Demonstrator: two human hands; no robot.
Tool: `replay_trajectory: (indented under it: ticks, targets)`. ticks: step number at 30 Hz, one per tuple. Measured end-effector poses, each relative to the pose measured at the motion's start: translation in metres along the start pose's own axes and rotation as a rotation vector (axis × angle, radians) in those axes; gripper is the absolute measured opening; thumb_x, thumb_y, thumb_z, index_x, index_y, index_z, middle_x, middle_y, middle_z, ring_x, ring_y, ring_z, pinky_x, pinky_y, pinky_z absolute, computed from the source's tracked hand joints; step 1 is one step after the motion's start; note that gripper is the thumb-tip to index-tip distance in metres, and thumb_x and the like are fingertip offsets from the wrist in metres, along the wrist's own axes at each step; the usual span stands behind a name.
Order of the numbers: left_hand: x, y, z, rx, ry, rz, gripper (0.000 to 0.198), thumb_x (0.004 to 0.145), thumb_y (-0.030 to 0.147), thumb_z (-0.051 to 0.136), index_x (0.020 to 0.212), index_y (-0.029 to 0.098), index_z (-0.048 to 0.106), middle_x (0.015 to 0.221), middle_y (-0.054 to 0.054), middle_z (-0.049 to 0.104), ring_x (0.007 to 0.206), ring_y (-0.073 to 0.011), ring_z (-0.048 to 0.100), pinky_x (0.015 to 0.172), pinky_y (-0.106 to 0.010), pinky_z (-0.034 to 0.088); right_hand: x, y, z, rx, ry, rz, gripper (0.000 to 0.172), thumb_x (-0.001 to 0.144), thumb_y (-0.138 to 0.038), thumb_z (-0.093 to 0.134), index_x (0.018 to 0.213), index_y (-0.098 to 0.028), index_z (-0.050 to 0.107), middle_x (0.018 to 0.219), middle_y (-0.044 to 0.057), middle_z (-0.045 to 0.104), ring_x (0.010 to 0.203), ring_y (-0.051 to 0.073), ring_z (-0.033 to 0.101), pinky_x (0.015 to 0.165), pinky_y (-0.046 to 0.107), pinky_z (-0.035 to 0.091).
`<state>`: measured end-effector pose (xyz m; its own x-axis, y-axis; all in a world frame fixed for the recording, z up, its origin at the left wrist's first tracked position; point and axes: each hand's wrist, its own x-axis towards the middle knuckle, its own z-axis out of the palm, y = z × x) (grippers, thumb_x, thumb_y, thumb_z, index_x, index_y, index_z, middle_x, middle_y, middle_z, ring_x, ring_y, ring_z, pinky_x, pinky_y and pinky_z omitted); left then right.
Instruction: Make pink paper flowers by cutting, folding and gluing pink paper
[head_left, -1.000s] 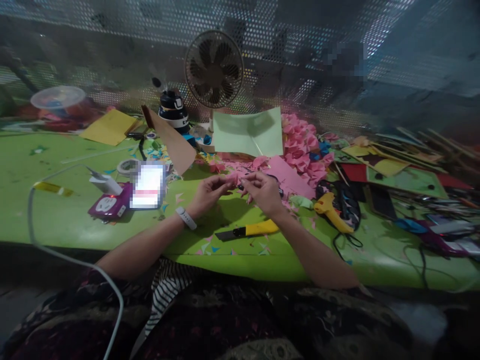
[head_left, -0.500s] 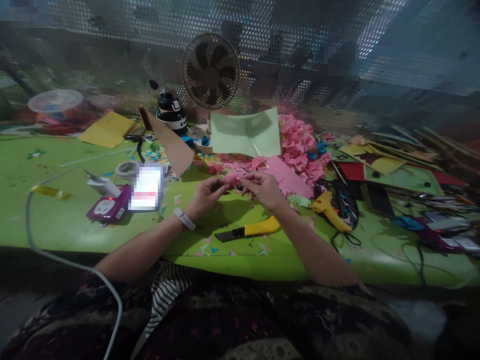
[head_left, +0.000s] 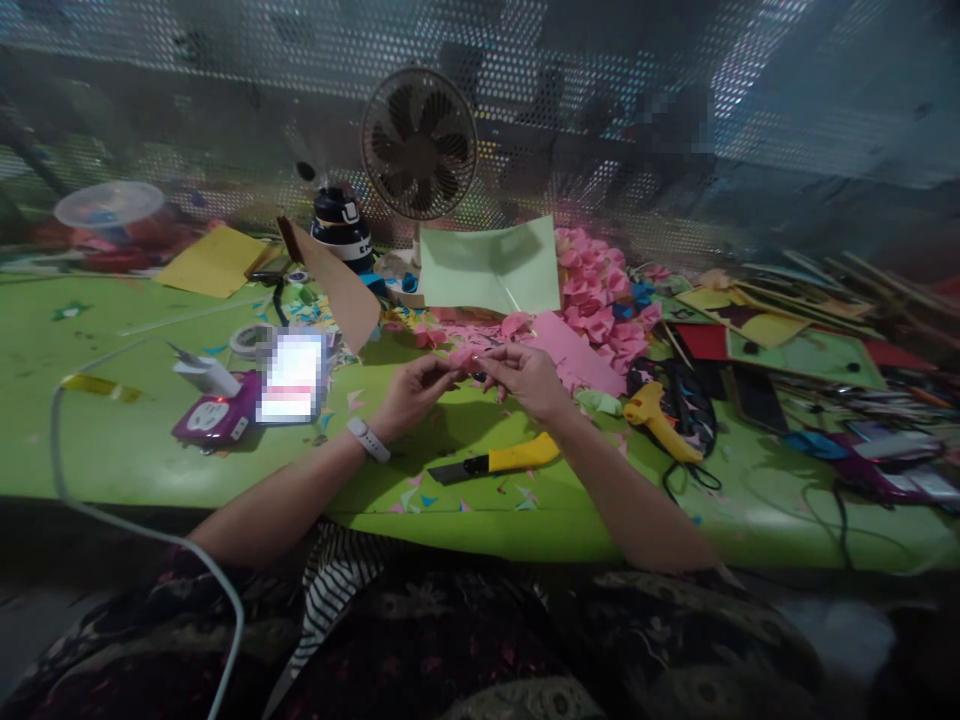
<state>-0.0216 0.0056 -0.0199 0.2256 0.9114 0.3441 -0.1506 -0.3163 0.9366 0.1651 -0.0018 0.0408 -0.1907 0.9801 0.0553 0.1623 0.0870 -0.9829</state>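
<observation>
A small pink paper piece [head_left: 463, 358] is pinched between both hands over the green table [head_left: 420, 420]. My left hand [head_left: 417, 390], with a white band at the wrist, grips its left side with closed fingertips. My right hand [head_left: 527, 380] pinches its right side; something small and dark shows by those fingertips. Below the hands lies a yellow-handled cutter [head_left: 521, 456], its blade pointing left, partly behind my right forearm. Pink paper sheet [head_left: 574, 350] and pink scraps lie just behind my right hand.
A lit phone [head_left: 289, 378] and a purple power strip [head_left: 217, 415] are left, with a white cable. A fan [head_left: 420, 145], bottle [head_left: 341, 228], pale green sheet [head_left: 491, 270] and pink paper flowers [head_left: 596, 285] stand behind. A yellow glue gun [head_left: 660, 420] lies right.
</observation>
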Motion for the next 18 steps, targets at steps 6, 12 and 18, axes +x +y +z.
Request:
replay_trajectory:
  ticks: [6,12,18]
  targets:
    - [-0.0005,-0.0002,-0.0002,0.002,0.008,-0.001,0.037,0.074,0.049,0.078,0.084,0.015,0.069,0.081,-0.004,0.073,0.074,-0.0153,0.070,0.077,-0.033,0.062,-0.0004,0.0000,-0.0007,-0.021,-0.001,0.004,0.044,0.066,-0.055,0.082,0.078,-0.015,0.067,0.061,0.001,0.066,0.043,0.007,0.054,0.037,0.018,0.045]
    - [-0.0005,0.0025,-0.0012,0.015,0.002,-0.012,0.034,0.075,0.046,0.078,0.085,0.014,0.070,0.082,-0.006,0.073,0.077,-0.0166,0.071,0.077,-0.033,0.061,-0.0004,-0.0008,-0.0006,-0.025,-0.009,0.016,0.047,0.064,-0.056,0.083,0.079,-0.014,0.069,0.061,0.001,0.066,0.044,0.007,0.054,0.038,0.018,0.045]
    - [-0.0008,0.0035,-0.0002,0.009,0.002,-0.008,0.032,0.076,0.044,0.078,0.085,0.014,0.069,0.082,-0.006,0.073,0.077,-0.0162,0.071,0.075,-0.033,0.061,-0.0011,-0.0031,0.0005,-0.012,-0.011,0.020,0.047,0.062,-0.056,0.084,0.075,-0.015,0.068,0.061,0.001,0.065,0.045,0.007,0.054,0.036,0.017,0.043]
